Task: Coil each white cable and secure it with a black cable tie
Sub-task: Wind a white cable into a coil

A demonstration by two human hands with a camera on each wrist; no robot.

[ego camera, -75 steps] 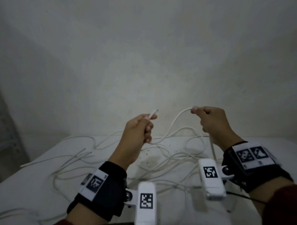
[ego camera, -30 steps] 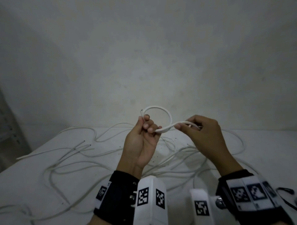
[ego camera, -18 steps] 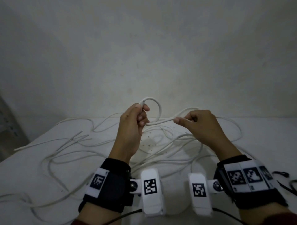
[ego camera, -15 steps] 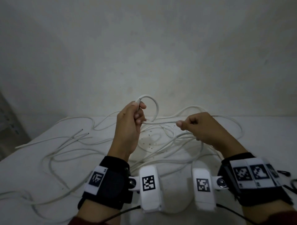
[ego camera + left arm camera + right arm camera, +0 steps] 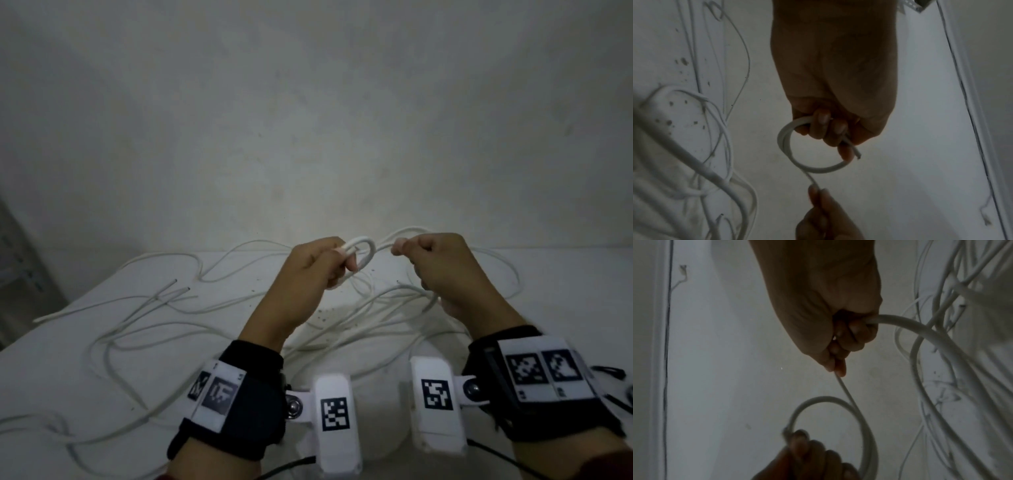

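My left hand [image 5: 344, 262] grips a small coil [image 5: 364, 251] of white cable above the table, fingers curled round it. In the left wrist view the coil [image 5: 795, 155] shows about two turns on one side, and the cut cable end [image 5: 857, 155] sticks out past my fingers [image 5: 826, 126]. My right hand [image 5: 402, 248] pinches the same cable just right of the coil. The cable [image 5: 846, 391] runs from that pinch down to the coil, and a thicker stretch [image 5: 920, 327] leaves my fist toward the tangle.
Several loose white cables [image 5: 178, 308] lie tangled across the white table [image 5: 51, 359], mostly left and under my hands. A small black strip [image 5: 608, 370] lies at the right edge. A pale wall [image 5: 308, 120] stands close behind the table.
My left hand has taken another turn of cable into its loop and dropped slightly. My right hand has slid along the cable, still pinching it close beside the loop.
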